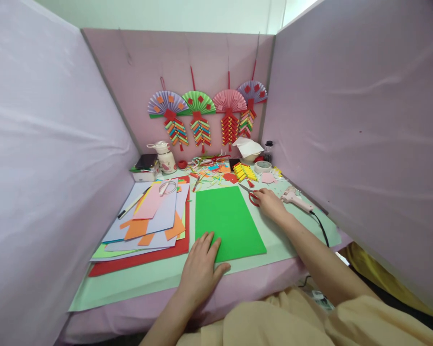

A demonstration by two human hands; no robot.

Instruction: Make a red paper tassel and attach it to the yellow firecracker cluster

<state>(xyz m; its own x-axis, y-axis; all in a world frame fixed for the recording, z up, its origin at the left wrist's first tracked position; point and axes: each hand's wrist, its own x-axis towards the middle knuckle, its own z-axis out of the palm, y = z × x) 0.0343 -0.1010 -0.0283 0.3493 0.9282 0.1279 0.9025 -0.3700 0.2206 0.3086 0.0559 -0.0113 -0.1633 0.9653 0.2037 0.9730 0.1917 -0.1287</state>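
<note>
A green sheet (231, 221) lies flat in the middle of the table. My left hand (202, 262) rests palm down on its lower left corner, fingers spread. Beyond the sheet's right edge, my right hand (269, 204) is closed at the red handles of the scissors (253, 196), whose blades point up and left toward the sheet's far edge. To the left is a stack of coloured paper, with a pink piece (152, 203), orange scraps (136, 228) and a red sheet (140, 262) at the bottom.
A glue gun (298, 199) with a black cord lies right of my right hand. At the back are a bottle (166, 158), paper scraps, a yellow rolled-paper piece (245, 172) and a tape roll (262, 166). Several paper fans (199, 102) hang on the back panel.
</note>
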